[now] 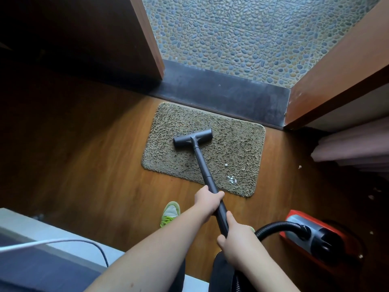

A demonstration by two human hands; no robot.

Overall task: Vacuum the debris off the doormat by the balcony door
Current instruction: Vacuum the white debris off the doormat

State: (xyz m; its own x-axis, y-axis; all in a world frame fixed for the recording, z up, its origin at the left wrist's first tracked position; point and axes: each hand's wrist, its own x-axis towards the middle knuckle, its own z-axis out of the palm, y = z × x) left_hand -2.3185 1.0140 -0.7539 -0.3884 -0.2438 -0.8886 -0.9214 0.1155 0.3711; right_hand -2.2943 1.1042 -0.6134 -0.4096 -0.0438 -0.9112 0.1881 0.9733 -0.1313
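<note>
A shaggy grey-brown doormat [231, 148] lies on the wooden floor just before the dark door threshold. The dark vacuum head [192, 137] rests flat on the mat's middle-left part. Its wand [203, 165] slants back toward me. My left hand [207, 199] grips the wand near the mat's front edge. Lower on the wand, my right hand [235, 239] holds it where the hose joins. White crumbs of debris [231, 179] lie on the mat's front right area, to the right of the wand.
The red and grey vacuum body [311, 234] sits on the floor at right, its black hose [275, 226] arching to the wand. Open wooden door leaves [341, 70] flank the pebbled balcony floor [252, 34]. A green shoe [170, 213] stands near me; a white cable [52, 243] crosses bottom left.
</note>
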